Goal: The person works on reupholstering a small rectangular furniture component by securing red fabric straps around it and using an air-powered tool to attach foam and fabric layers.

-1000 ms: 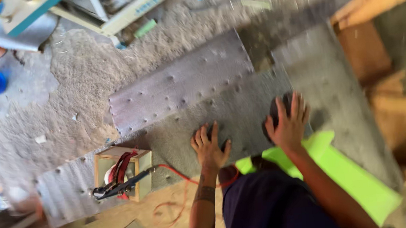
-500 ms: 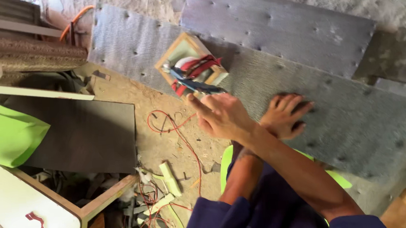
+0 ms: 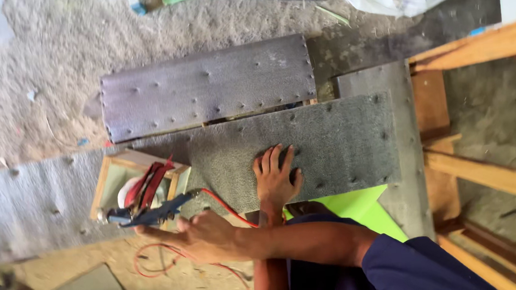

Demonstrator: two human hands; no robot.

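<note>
Both forearms were bare from the wrist up, with no gloves, rings or watch to be seen on the left hand (image 3: 275, 180) or the right hand (image 3: 207, 236). The fingers were uncovered and the nails short. A short dark navy sleeve (image 3: 421, 267) covered the upper part of the arm lower in the view, ending near the elbow. More of the same dark blue cloth showed below, between the two arms, plain and without pattern.
</note>
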